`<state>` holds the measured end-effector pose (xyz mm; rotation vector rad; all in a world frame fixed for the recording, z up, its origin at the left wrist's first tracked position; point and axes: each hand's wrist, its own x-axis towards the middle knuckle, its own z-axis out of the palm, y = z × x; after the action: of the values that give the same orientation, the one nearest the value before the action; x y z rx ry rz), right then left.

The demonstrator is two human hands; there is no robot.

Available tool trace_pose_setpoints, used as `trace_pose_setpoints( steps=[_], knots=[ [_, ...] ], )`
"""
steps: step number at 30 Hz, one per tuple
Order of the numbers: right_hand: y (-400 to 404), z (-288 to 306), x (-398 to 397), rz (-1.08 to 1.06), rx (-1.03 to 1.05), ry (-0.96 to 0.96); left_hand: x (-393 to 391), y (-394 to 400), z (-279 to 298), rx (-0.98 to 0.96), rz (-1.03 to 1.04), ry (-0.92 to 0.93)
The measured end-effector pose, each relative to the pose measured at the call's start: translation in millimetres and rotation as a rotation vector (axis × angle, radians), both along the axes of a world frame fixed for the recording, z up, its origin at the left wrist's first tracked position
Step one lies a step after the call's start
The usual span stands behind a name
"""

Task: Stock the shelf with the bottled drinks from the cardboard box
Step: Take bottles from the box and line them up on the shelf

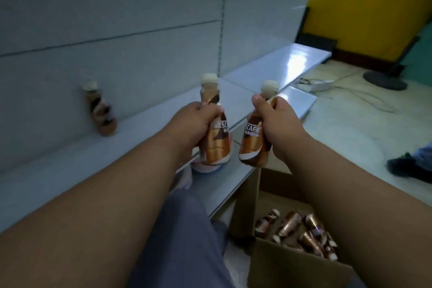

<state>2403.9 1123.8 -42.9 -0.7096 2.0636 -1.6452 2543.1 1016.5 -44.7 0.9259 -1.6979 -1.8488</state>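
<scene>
The shelf (58, 170) lay beyond both grips, one bottle (101, 110) already standing far left against its back panel. The left hand (189, 124) was clamped on a bottle (216, 138), the right hand (278, 121) on another (253, 138); more waited in the cardboard box (292, 269) below the right forearm. Each would probably best go down upright, base flat, beside the standing one.
</scene>
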Motion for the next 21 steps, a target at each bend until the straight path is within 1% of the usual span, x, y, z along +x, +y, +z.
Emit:
trace_pose_setpoints(
  steps=[2,3,4,6,8,10,12,13,16,19,21],
  knots=[
    [-31.7,14.2,29.1,0.077,-0.002,0.033,35.6,-16.2,12.2,-0.191,0.124,-0.06],
    [-47.3,19.7,42.4,0.115,0.001,0.055,51.3,-24.8,15.5,-0.247,0.183,-0.063],
    [-62.6,23.1,54.2,0.157,0.009,0.086,65.1,-34.7,15.2,-0.276,0.24,-0.066],
    [-93.3,22.5,70.3,0.245,0.037,0.153,86.2,-54.7,8.2,-0.258,0.321,-0.061],
    [-122.1,10.9,76.8,0.309,0.063,0.224,95.2,-75.0,-3.6,-0.288,0.372,-0.099],
    [-146.7,-5.0,80.8,0.311,0.098,0.316,95.8,-94.4,-18.5,-0.361,0.414,-0.193],
    [-169.3,-21.7,79.6,0.269,0.139,0.419,88.4,-108.9,-32.3,-0.509,0.414,-0.337],
    [-180.3,-28.6,77.9,0.255,0.151,0.442,83.4,-116.3,-39.4,-0.589,0.432,-0.386],
    [-208.4,-43.5,63.2,0.259,0.15,0.411,65.3,-135.6,-52.7,-0.719,0.538,-0.458],
    [-226.1,-48.2,52.0,0.304,0.153,0.466,53.1,-155.9,-56.8,-0.829,0.556,-0.483],
    [-237.1,-48.0,46.4,0.347,0.162,0.492,45.4,-167.5,-51.8,-0.849,0.567,-0.521]
  ],
)
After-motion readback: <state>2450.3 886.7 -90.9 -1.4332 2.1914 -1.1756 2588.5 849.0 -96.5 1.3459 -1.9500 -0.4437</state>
